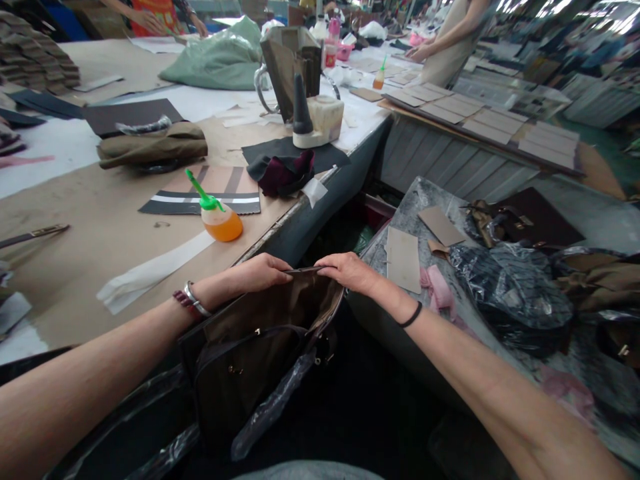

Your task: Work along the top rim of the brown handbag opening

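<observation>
A: Holding a brown handbag (pixel 260 347) in the lap, below the tabletop (pixel 100 233) edge. Left hand (pixel 263 272) and right hand (pixel 350 270) both pinch its top rim (pixel 305 271), fingers closed on the edge, thumbs underneath as far as I can see.

B: Grip state?

A: Both closed on the rim, a tight pinch, knuckles nearly meeting at the middle. Mouth of the bag is pulled open toward the camera.

B: How will it handle?

A: My read: soft body, semi-stiff panels, light. It sags between the hands, so it needs two-point support. Handle (pixel 245 340) is slack against the front. Plastic wrap (pixel 273 403) on the strap looks slippery, so avoid gripping there. Rim seam is the firmest place to hold.

B: Anything near?

A: Orange glue bottle (pixel 220 217) with green nozzle on the tabletop, well apart from the hands. Cardboard pieces (pixel 403 257) just beside the right hand, on the side bench. More wrapped bags (pixel 510 287) farther right. Other people's hands at the far tabletop, not involved.
</observation>
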